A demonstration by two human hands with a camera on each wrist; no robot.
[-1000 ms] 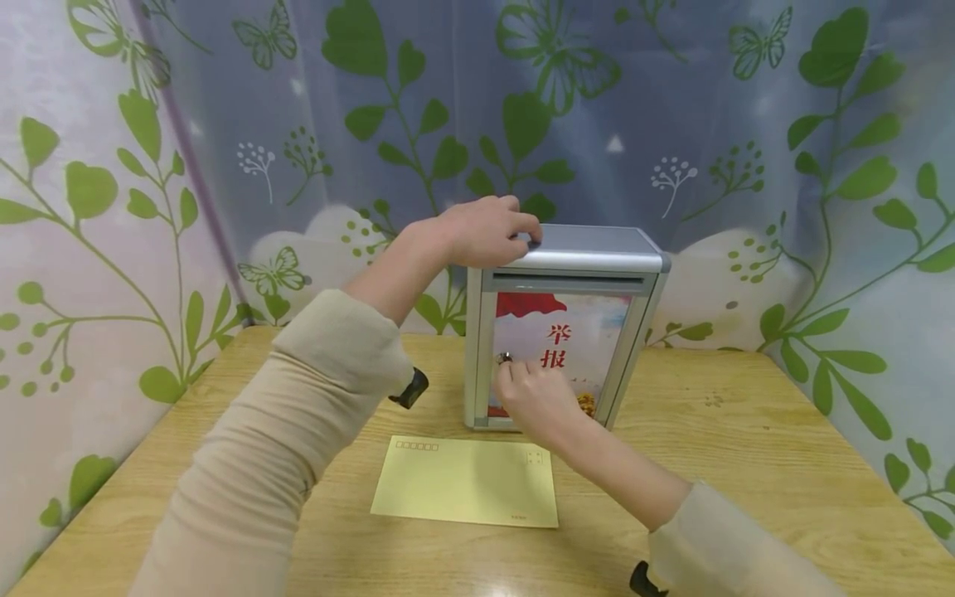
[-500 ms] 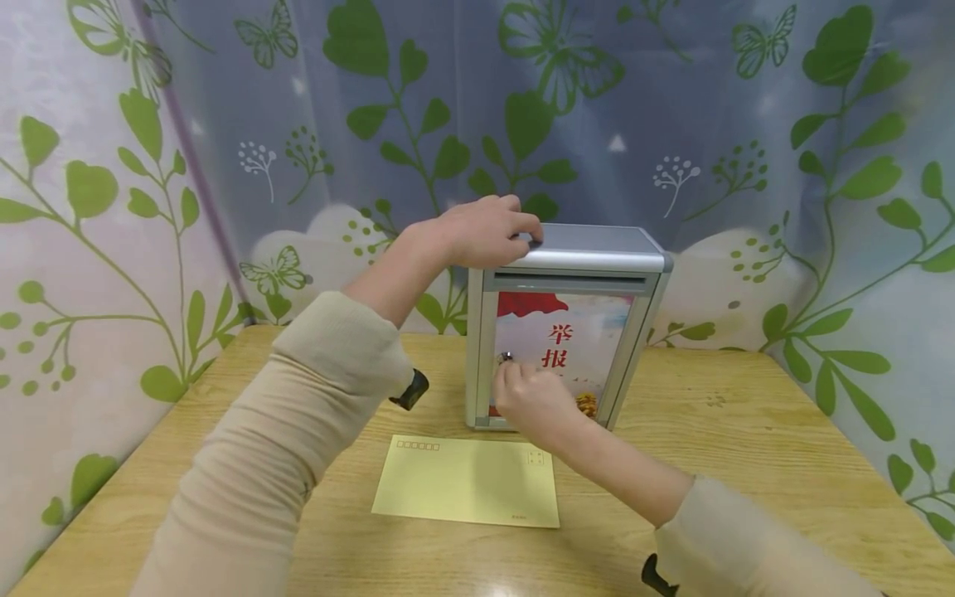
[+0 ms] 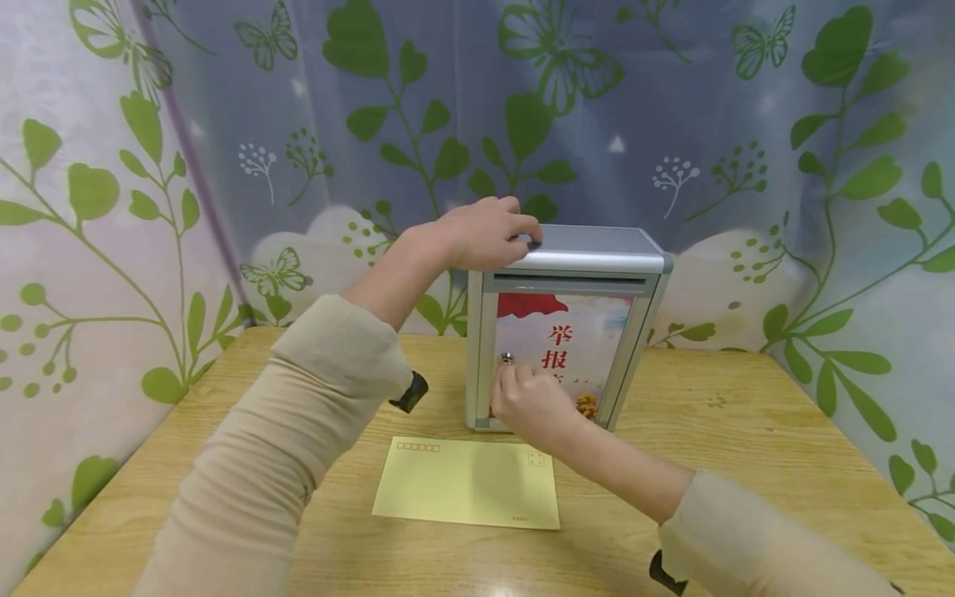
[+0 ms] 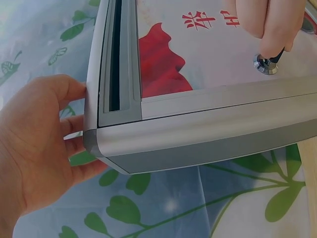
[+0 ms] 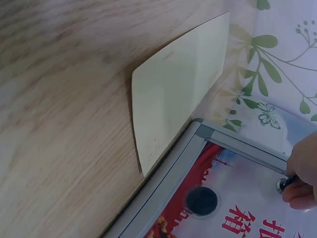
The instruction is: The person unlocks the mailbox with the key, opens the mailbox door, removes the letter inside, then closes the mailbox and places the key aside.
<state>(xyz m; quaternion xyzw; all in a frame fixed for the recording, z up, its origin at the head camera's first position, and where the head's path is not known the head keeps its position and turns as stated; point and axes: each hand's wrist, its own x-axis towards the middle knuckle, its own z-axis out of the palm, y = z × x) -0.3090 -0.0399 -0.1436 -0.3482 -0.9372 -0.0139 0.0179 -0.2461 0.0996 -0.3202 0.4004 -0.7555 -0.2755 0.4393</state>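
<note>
A silver-grey metal letter box (image 3: 642, 286) with a slot near its top and a printed front panel stands upright on the table. My left hand (image 3: 485, 235) holds its upper left corner, fingers bent over the top; in the left wrist view the left hand (image 4: 42, 144) has its fingertips along the top edge. At the left of the panel is a round chrome lock (image 4: 265, 65). Between thumb and fingers, my right hand (image 3: 533, 402) pinches a black-headed key (image 4: 277, 55) at that lock. The right hand (image 5: 304, 171) partly covers the key in the right wrist view.
A yellow envelope (image 3: 466, 485) lies flat on the wooden table (image 3: 746, 464) just in front of the box. Behind the table hangs a curtain (image 3: 373, 157) with leaves and butterflies. A dark round spot (image 5: 201, 201) shows on the box's front panel.
My right hand has turned and lowered slightly at the lock, and more of the lock shows above the knuckles. The left hand, box and envelope stay in place.
</note>
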